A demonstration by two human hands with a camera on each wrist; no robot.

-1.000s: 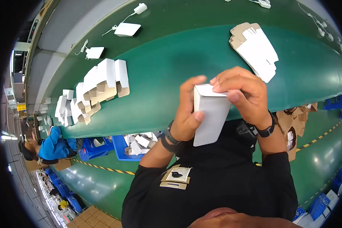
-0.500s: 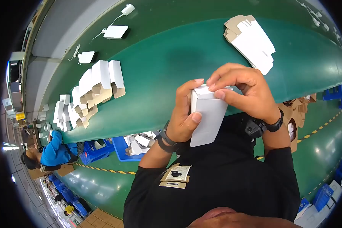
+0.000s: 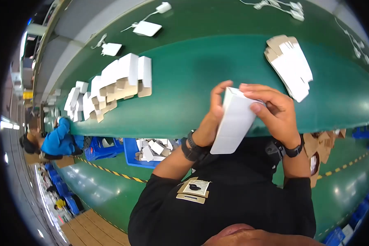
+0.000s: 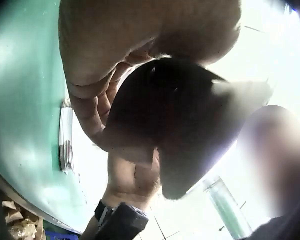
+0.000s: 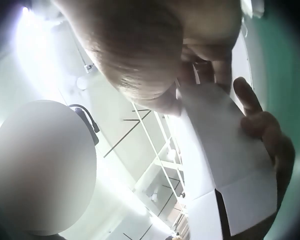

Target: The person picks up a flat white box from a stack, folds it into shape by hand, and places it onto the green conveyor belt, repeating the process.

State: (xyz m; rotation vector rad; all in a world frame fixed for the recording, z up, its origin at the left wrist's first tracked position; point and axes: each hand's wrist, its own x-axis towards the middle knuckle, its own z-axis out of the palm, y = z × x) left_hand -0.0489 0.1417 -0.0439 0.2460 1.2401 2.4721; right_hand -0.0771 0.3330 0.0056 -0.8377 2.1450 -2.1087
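Observation:
A tall white cardboard box [image 3: 235, 123] is held tilted in front of the chest, over the bench's near edge. My left hand [image 3: 212, 117] grips its left side, partly hidden behind it in the head view. The left fingers [image 5: 277, 137] wrap the side in the right wrist view, where the box's white face [image 5: 230, 135] shows an open slit between panels at its lower end. My right hand [image 3: 276, 112] holds the upper right edge, fingers over the top and thumb on the near side. Seen from the left wrist, the box [image 4: 175, 115] is in dark shadow.
A stack of flat white cartons [image 3: 291, 67] lies on the green bench [image 3: 184, 90] at right. Formed boxes [image 3: 127, 74] stand in a row at left. White adapters with cords [image 3: 147, 28] lie behind. A blue bin [image 3: 131, 153] of white pieces sits below the edge.
The box has turned and leans more to the right. The left thumb has left its front face. My right fingers have shifted from the top flap to the upper right edge.

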